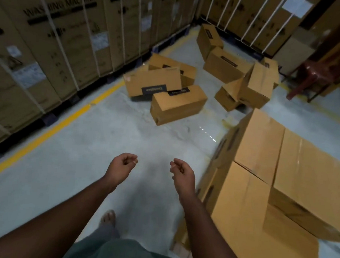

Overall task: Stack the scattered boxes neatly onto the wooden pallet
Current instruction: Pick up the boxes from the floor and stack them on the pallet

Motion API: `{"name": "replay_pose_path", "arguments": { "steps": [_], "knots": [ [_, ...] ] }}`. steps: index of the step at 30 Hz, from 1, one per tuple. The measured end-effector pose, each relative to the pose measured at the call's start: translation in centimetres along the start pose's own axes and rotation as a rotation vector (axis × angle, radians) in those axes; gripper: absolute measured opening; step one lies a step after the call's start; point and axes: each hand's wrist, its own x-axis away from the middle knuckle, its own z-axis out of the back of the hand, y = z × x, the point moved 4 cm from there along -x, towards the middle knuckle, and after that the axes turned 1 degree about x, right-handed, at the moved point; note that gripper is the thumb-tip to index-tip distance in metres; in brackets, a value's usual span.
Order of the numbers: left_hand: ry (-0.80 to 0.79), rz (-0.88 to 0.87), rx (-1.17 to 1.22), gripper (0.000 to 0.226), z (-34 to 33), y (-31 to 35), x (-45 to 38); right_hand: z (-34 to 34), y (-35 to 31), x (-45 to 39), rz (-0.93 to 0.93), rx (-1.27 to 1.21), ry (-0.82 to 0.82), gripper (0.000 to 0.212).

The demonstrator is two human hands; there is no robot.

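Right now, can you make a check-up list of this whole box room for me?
Surface: grey concrete floor, yellow line along the left.
Job's things: scattered cardboard boxes on the floor, nearest one lying flat; stacked boxes at right; a sliver of wood shows beneath them.
Clutter: nothing seen.
Grippers: left hand and right hand empty, fingers curled.
Cables: nothing seen.
Surroundings: strapped washing machine cartons along the left wall, red plastic chair at far right, bare foot below.

Bare forearms, no sleeves; grey-green trousers (122,253); foot (108,217) seemingly bare.
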Motion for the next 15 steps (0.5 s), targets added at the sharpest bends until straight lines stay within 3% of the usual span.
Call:
{"name": "replay_pose_path", "arguments": {
  "steps": [6, 15],
  "knots": [
    [0.018, -0.007, -0.030, 0.019, 8.2, 5.2, -7.1, -7.8, -6.8, -4.2, -0.014, -0.075, -0.017, 0.023],
    [-0.043, -0.046, -0.047, 0.018, 8.8, 14.1, -22.1, -13.9, -14.5, -18.8, -0.002, -0.078, -0.029, 0.029]
  ]
}}
